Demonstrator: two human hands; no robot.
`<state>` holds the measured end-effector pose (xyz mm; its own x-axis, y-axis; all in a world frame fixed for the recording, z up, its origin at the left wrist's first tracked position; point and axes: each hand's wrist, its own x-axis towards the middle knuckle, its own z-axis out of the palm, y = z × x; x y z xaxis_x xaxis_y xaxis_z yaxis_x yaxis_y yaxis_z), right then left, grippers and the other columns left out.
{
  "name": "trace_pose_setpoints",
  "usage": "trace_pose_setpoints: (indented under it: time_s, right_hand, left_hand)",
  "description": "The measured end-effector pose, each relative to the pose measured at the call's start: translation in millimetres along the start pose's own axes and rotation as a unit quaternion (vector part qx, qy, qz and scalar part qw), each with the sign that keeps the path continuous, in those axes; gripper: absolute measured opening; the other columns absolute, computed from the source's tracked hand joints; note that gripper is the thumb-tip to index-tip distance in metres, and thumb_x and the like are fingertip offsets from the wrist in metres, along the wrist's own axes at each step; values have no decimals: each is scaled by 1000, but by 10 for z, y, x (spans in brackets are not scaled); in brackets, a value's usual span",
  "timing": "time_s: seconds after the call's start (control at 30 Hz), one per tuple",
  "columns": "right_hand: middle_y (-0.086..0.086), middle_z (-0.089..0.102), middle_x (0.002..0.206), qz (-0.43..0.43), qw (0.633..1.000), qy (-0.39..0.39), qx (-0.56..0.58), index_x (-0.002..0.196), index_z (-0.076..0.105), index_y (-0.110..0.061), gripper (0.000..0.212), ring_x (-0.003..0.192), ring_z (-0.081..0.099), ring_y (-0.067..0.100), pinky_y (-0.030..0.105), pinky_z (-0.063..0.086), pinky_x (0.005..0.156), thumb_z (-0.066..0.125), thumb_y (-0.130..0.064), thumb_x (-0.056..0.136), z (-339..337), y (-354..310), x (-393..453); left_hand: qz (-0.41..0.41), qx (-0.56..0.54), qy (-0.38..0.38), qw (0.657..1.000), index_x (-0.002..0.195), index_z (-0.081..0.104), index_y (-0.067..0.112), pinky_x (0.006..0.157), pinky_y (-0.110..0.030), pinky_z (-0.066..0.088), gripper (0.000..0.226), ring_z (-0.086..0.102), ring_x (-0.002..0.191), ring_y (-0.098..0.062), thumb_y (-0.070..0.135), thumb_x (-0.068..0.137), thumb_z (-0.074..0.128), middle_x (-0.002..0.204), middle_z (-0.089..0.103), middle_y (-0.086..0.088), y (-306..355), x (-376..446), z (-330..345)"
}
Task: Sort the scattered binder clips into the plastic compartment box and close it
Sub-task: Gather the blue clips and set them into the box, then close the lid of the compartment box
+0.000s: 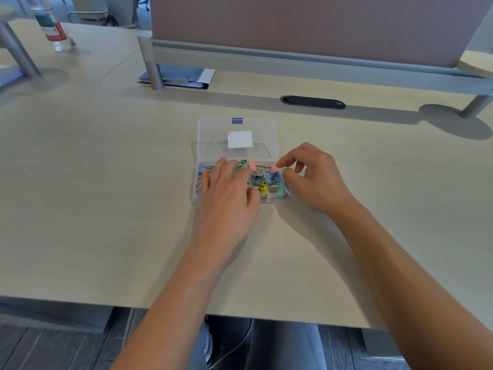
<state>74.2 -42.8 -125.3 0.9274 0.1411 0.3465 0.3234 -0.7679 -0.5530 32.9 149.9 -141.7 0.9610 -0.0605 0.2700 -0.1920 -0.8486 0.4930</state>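
Desk [106,182]: left hand [226,193] flat on clips [264,180]; right hand [314,174] grip pinches pink clip [274,166].

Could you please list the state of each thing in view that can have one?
Box: open, holding clips.
Lid: folded back flat on the desk.
Clips: inside the compartments.
Left hand: spread flat over the box.
Right hand: fingertips at a pink clip.
Bottle: upright.

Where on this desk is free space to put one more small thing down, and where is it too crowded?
Free: the bare desk left of the compartment box, and the stretch right of the right hand, toward the partition leg. Also the strip between the open lid and the cable slot. Crowded: the box itself, covered by the left hand.
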Motion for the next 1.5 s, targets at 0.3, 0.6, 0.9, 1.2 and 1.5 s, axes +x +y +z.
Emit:
trace_pose_setpoints:
  time_s: [0.3, 0.6, 0.9, 1.2, 1.5]
  right_hand:
    - [-8, 62, 97, 18, 1000, -15, 15, 96, 81, -27, 16, 82, 58, 11, 20, 42, 69, 69, -19, 89, 58, 27, 8]
    - [-6, 65, 95, 48, 998, -4, 33, 94, 80, -26, 12, 79, 56, 12, 19, 45, 67, 75, -17, 87, 66, -14, -16]
    - [-11, 63, 85, 92, 993, -12, 75, 90, 80, -24, 10, 71, 50, 9, 7, 40, 62, 76, -15, 87, 72, -28, 23]
    - [-18, 62, 66, 133, 986, -17, 96, 87, 80, -18, 10, 55, 49, 0, 7, 36, 51, 75, -10, 85, 57, -45, 47]
    - [1, 71, 99, 227, 952, 42, 200, 112, 73, -16, 19, 75, 61, 6, 14, 47, 60, 66, -16, 95, 37, -31, 123]
  left_hand:
    - [14, 17, -10, 1000, 140, 55, 29, 124, -53, 9, 44, 18, 152, -23, 25, 98, 45, 152, 42, -3, 51, -12, -19]
    - [8, 34, -6, 999, 140, 55, 29, 124, -53, 7, 43, 17, 152, -23, 26, 97, 45, 149, 42, -2, 28, -4, -15]
    - [12, 49, -10, 999, 141, 54, 29, 124, -54, 7, 43, 16, 152, -24, 27, 98, 46, 152, 41, -4, 20, -6, -8]
    - [16, 64, -14, 998, 140, 54, 29, 124, -54, 7, 43, 17, 152, -25, 28, 98, 46, 151, 41, -5, 27, 7, 12]
    - [-30, -81, 142, 986, 125, 62, 9, 107, -46, 41, 46, 50, 125, -30, 25, 85, 46, 129, 58, -10, -53, 64, -108]
